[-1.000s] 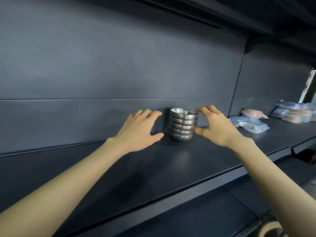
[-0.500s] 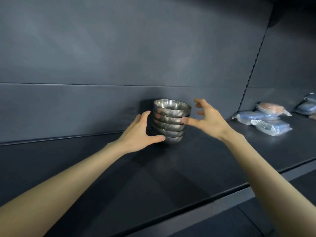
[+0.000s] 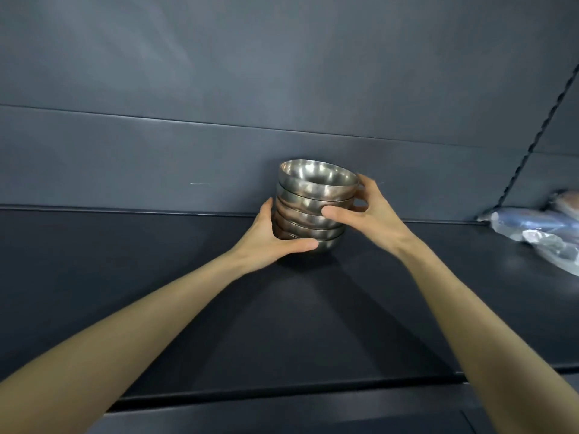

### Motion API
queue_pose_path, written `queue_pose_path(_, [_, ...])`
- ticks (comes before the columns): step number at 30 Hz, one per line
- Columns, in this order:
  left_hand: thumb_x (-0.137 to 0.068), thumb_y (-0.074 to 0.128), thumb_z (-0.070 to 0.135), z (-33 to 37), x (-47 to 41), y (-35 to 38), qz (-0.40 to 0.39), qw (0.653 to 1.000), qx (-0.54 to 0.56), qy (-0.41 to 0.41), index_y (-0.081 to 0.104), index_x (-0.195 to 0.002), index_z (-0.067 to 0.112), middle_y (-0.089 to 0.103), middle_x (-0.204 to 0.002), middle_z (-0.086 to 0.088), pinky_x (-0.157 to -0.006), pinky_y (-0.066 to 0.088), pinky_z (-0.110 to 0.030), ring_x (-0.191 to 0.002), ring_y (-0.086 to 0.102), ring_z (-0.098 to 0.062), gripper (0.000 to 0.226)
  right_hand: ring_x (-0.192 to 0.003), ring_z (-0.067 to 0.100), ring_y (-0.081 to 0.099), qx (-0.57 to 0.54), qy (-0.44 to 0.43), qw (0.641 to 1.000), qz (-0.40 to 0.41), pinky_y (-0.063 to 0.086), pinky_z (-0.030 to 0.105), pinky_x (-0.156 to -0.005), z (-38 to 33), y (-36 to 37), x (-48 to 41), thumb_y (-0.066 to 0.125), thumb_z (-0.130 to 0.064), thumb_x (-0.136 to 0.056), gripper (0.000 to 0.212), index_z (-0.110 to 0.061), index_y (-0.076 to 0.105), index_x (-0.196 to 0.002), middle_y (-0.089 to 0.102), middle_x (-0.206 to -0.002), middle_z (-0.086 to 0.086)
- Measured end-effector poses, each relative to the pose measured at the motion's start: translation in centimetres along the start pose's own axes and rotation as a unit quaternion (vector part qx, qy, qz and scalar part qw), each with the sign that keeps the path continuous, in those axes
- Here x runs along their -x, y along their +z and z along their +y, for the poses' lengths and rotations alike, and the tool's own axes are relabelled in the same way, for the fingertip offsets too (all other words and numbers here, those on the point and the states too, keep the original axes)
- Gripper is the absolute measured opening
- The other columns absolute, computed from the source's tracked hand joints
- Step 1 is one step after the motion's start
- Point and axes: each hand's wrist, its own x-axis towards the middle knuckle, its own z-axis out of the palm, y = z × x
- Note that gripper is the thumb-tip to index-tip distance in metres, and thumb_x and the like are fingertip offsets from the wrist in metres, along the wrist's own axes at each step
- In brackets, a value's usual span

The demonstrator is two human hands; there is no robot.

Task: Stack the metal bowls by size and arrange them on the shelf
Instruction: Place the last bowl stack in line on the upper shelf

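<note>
- Dark grey back panel (image 3: 219, 73) filled the upper part of the view, with one horizontal seam across it.
- Dark shelf (image 3: 156, 292) ran the full width below the panel; front lip at the bottom of the view.
- Two bare forearms reached in from the lower corners and converged at mid-shelf.
- Clear plastic-wrapped packets (image 3: 539, 227) lay at the far right of the shelf, well apart from the hands; blurred, contents could not be told.
- Stack of metal bowls (image 3: 313, 195) stood at the back of the shelf, just in front of the panel, about centre of view. Roughly five bowls nested, openings up. Bottom bowl was at the shelf surface; could not tell if it was lifted clear.
- Left hand (image 3: 269, 242) gripped the lower left side of the stack: thumb lay across the front of the lowest bowl, fingers curled round the left side, mostly hidden behind it.
- Right hand (image 3: 372, 214) gripped the right side higher up: thumb pressed on the front of a middle bowl, fingers curled round the right side near the upper bowls.
- Stack sat between the two hands, touching both.
- Top bowl's rim tilted slightly down to the right.
</note>
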Motion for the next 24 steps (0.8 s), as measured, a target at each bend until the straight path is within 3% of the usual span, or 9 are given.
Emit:
queue_pose_path(2, [-0.063, 0.087, 0.031, 0.0, 0.0, 0.7, 0.011, 1.000, 0.021, 0.003, 0.016, -0.147, 0.019, 0.049, -0.137, 0.008, -0.104, 0.040, -0.024, -0.122, 0.050, -0.002, 0.111, -0.116, -0.001, 0.053, -0.018, 0.005, 1.000, -0.004, 0.049, 0.035, -0.100, 0.5, 0.0, -0.3, 0.086, -0.050, -0.057, 0.107, -0.026, 0.029, -0.145, 0.050, -0.130, -0.019])
queue_pose_path(4, [-0.065, 0.086, 0.024, 0.0, 0.1, 1.1, 0.025, 0.999, 0.025, 0.007, 0.019, -0.144, 0.018, 0.051, -0.134, 0.009, -0.099, 0.041, -0.019, -0.119, 0.051, -0.001, 0.104, -0.117, -0.001, 0.053, -0.024, 0.007, 1.000, -0.012, 0.048, 0.039, -0.102, 1.0, 0.1, -0.3, 0.086, -0.050, -0.058, 0.105, -0.028, 0.030, -0.144, 0.050, -0.126, -0.025])
queue_pose_path(10, [-0.063, 0.088, 0.027, -0.2, 0.0, 1.4, 0.051, 0.998, 0.015, 0.013, 0.024, -0.143, 0.019, 0.053, -0.130, 0.011, -0.099, 0.042, -0.020, -0.116, 0.052, 0.001, 0.103, -0.114, 0.001, 0.055, -0.061, 0.009, 0.998, -0.013, 0.054, 0.028, -0.083, 1.7, 0.3, -0.1, 0.078, -0.049, -0.056, 0.101, -0.025, 0.033, -0.143, 0.052, -0.127, -0.018])
queue_pose_path(14, [-0.062, 0.088, 0.029, 0.0, 0.0, 1.3, 0.062, 0.998, 0.005, 0.008, 0.028, -0.141, 0.021, 0.055, -0.122, 0.016, -0.094, 0.040, -0.016, -0.107, 0.051, 0.008, 0.100, -0.115, 0.007, 0.058, -0.060, 0.010, 0.998, -0.001, 0.056, 0.029, -0.083, 2.0, 0.3, -0.3, 0.079, -0.053, -0.053, 0.098, -0.023, 0.040, -0.138, 0.056, -0.128, -0.011])
queue_pose_path(21, [-0.059, 0.089, 0.035, 0.2, 0.9, 0.9, 0.076, 0.997, -0.004, -0.001, 0.031, -0.141, 0.021, 0.056, -0.122, 0.016, -0.102, 0.043, -0.027, -0.113, 0.053, 0.001, 0.101, -0.108, 0.009, 0.063, -0.069, -0.006, 0.998, -0.001, 0.058, 0.033, -0.080, 1.8, 0.5, -0.3, 0.080, -0.053, -0.053, 0.094, -0.023, 0.044, -0.134, 0.061, -0.123, -0.008])
queue_pose_path(24, [-0.058, 0.089, 0.037, 0.6, 2.0, 0.0, 0.091, 0.996, -0.003, -0.001, 0.035, -0.138, 0.023, 0.058, -0.123, 0.014, -0.103, 0.045, -0.032, -0.114, 0.055, -0.003, 0.098, -0.108, 0.008, 0.063, -0.074, -0.020, 0.997, -0.008, 0.057, 0.029, -0.076, 0.8, 1.2, 0.0, 0.080, -0.051, -0.055, 0.090, -0.023, 0.044, -0.134, 0.061, -0.123, -0.008])
